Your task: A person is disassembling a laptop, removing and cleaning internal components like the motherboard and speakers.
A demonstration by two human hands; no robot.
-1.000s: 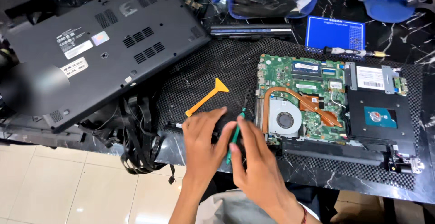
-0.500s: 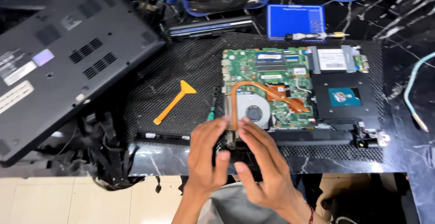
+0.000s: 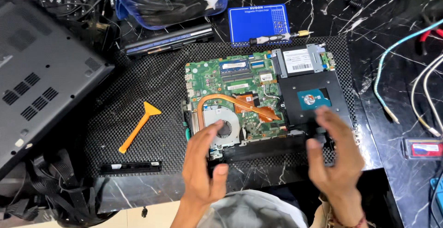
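Laptop base (image 3: 258, 103) on black mesh mat (image 3: 138, 89), marble table (image 3: 392, 20); left hand (image 3: 203, 163), right hand (image 3: 334, 156) grips loose, empty

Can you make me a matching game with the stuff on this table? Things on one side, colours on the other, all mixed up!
Things:
1. pry tool
2. circuit board
3. small mat
4. laptop cover

Colours:
A. blue
B. dark grey
C. orange
D. green

Pairs: 1-C, 2-D, 3-A, 4-B
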